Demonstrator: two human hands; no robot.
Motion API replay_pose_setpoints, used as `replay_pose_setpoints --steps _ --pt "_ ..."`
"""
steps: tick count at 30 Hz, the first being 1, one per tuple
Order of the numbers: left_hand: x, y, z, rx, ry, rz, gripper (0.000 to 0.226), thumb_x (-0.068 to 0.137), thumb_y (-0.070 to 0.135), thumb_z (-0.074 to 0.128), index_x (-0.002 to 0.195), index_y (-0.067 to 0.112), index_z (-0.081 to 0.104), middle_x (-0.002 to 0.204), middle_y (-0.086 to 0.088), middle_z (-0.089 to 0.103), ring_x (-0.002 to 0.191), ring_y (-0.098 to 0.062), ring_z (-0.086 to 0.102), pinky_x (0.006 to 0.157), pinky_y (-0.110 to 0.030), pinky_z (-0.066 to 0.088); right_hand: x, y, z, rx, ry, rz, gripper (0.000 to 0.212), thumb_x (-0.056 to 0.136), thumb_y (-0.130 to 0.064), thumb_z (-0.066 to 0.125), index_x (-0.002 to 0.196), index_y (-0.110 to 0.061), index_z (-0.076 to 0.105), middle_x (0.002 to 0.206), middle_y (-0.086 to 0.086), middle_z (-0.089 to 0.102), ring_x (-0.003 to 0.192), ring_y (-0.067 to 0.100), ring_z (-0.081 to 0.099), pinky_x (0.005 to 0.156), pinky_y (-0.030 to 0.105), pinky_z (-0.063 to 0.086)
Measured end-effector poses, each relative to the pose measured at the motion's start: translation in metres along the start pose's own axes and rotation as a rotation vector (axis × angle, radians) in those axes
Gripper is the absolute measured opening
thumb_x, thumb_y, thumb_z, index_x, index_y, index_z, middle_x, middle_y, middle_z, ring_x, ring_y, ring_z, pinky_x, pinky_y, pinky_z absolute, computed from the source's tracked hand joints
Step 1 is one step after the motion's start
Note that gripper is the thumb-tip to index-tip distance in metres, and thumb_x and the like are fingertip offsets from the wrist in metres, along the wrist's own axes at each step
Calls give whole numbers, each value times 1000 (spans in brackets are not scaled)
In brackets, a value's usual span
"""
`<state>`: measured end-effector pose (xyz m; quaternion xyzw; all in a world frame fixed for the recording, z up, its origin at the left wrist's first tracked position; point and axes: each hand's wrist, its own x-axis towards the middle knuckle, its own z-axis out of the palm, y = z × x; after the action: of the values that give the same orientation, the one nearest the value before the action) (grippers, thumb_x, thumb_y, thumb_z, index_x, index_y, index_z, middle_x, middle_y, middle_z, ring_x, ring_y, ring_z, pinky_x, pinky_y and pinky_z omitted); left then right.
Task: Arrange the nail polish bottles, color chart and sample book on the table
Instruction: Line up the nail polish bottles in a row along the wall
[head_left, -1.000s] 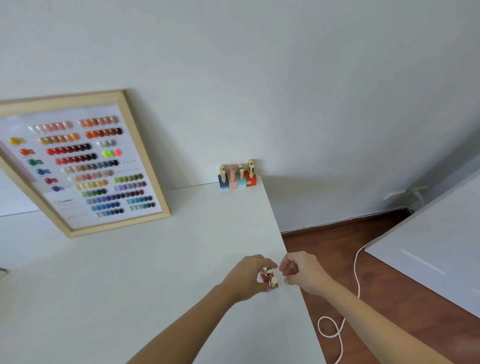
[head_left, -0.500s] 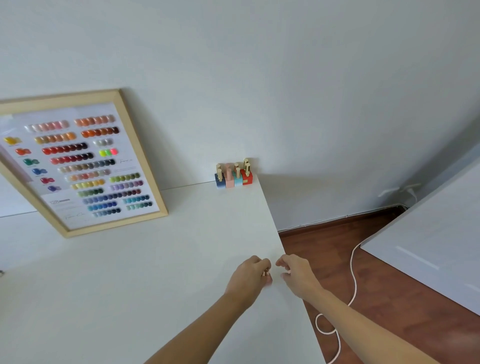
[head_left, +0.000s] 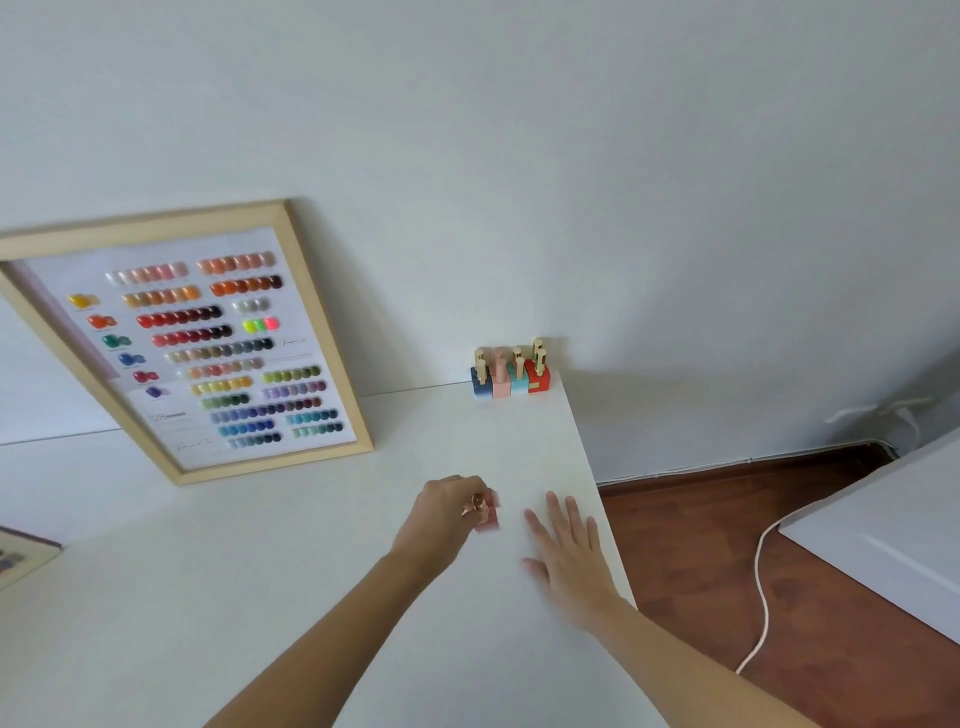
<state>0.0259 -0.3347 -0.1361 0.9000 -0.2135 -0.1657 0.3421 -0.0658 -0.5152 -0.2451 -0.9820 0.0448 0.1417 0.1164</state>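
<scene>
One corner of what may be the sample book (head_left: 21, 561) pokes in at the far left edge of the bench (head_left: 260, 597), so you can't tell whether it is placed yet. The framed color chart (head_left: 192, 343) leans against the wall and looks settled. Your left hand (head_left: 447, 519) is clamped on a blurred pinkish bottle (head_left: 485, 514) with a gold cap, near the bench's right edge and well apart from the group of bottles (head_left: 511, 376) at the back corner; it likely goes there next. Your right hand (head_left: 569, 551) is spread flat, holding nothing.
</scene>
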Motion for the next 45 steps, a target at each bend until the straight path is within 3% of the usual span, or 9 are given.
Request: replay_pose_setpoints --steps 5,8,17,22,30,35,37,40,45 --pt "46 -15 -33 84 82 -30 16 86 4 64 86 19 69 88 9 69 76 -9 57 66 -13 41 1 -7 11 -40 57 40 63 93 -58 20 147 -28 25 155 11 24 144 33 7 114 47 -2" --pt "78 -21 -46 99 111 -51 15 86 4 64 86 19 69 84 9 66 78 -12 57 68 -20 43 3 -3 18 -16 97 43 62 93 -60 21 149 -31 18 157 7 17 145 27 -2 116 47 0" --pt "167 -42 -60 112 89 -121 14 84 -1 61 89 9 68 97 -11 72 85 -29 63 78 -39 55 7 1 25 17 138 32 62 92 -59 24 148 -31 22 158 7 20 146 28 12 114 50 15" --pt "193 -49 -51 142 92 -124 16 84 0 62 97 8 69 96 -14 69 82 -28 57 72 -31 48 9 3 30 20 144 37 63 91 -59 28 147 -32 22 158 7 21 146 29 15 114 51 17" --pt "213 -55 -36 106 121 -28 17 82 -4 61 96 5 64 98 -8 63 87 -33 61 78 -43 53 10 5 32 17 173 38 64 90 -60 31 147 -31 25 157 7 24 145 29 19 112 52 22" --pt "204 -62 -20 92 249 51 51 82 -2 62 127 18 50 118 -7 55 91 -28 63 76 -41 55 10 5 31 11 188 35 64 89 -59 34 146 -31 28 155 8 27 144 29 21 111 52 23" --pt "198 -65 -12 102 315 8 61 81 8 70 132 18 38 125 -7 48 92 -28 63 70 -44 58 10 4 31 9 189 35 63 89 -59 32 146 -31 28 155 8 28 144 29 22 112 51 22" --pt "195 -71 -1 34 379 -112 66 78 19 79 129 9 38 125 -10 47 97 -28 61 74 -44 56 10 5 31 10 196 33 63 90 -59 32 146 -31 28 156 8 27 144 29 21 112 51 20" --pt "204 -75 9 -86 307 -278 45 84 12 72 124 7 53 118 -13 60 94 -25 65 84 -36 54 10 6 32 15 196 32 64 89 -59 34 146 -31 26 156 8 27 144 30 23 112 51 22"
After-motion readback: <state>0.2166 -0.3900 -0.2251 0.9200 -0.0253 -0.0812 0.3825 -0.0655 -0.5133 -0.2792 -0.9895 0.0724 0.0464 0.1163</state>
